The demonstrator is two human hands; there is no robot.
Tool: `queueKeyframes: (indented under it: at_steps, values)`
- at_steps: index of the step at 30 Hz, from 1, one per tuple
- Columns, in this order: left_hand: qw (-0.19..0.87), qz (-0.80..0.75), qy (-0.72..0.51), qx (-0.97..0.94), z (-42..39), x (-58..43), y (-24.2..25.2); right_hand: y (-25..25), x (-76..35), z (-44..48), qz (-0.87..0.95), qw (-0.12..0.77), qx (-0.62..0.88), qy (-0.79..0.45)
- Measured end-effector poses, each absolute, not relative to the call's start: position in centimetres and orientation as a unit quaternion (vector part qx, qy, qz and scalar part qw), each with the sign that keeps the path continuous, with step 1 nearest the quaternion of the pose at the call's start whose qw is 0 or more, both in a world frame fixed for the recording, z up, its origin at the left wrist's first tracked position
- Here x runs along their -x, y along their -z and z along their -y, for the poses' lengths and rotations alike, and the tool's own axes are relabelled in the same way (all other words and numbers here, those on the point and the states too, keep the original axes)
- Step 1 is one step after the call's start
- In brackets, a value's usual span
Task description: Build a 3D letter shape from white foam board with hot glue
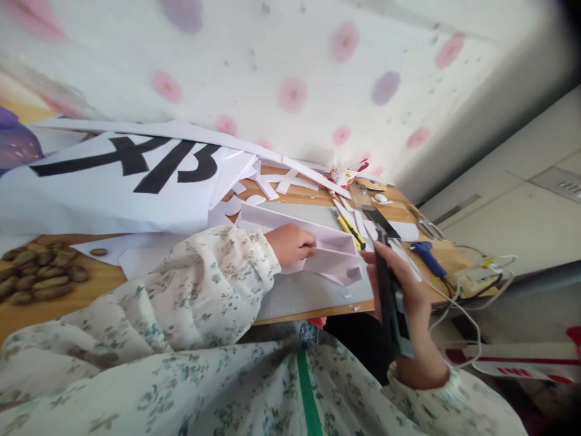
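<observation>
The white wall (pixel 254 54) over there is dotted with pink and mauve rounds. Grey-green sprigs pattern the white sleeve (pixel 204 290); a green stripe (pixel 308 387) stands out below. The box (pixel 333 264) is white, the held tool (pixel 389 297) black and grey, the knife (pixel 349 231) yellow and black, the glue gun (pixel 428 257) blue.

Open white box (pixel 334 266) on mat (pixel 290 298), black tool (pixel 390 297) nearby
</observation>
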State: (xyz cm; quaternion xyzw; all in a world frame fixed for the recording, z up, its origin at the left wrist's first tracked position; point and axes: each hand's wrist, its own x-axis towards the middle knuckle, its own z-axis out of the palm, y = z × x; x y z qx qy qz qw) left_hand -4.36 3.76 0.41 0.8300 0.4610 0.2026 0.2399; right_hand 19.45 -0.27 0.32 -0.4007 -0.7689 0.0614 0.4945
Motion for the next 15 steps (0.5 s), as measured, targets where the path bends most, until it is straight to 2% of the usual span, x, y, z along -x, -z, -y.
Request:
queueKeyframes:
  at_steps: [2, 6, 11, 15]
  values:
    - [0.315, -0.449, -0.215, -0.808, -2.9, 4.5, -1.8, 0.0, -19.7, 0.6, 0.792, 0.462, 0.398, -0.036]
    - [0.539, -0.395, -0.273, -0.692, -1.1, 4.1, -3.9, -0.4, -21.0, 1.4, 0.817, 0.434, 0.378, -0.030]
    - [0.632, -0.349, -0.378, -0.580, 0.9, 2.6, -4.5, -0.8, -21.8, 2.3, 0.766, 0.488, 0.400, -0.124]
    - [0.711, -0.229, -0.432, -0.505, 2.9, 0.5, -3.1, -0.3, -21.0, 3.7, 0.683, 0.564, 0.428, -0.178]
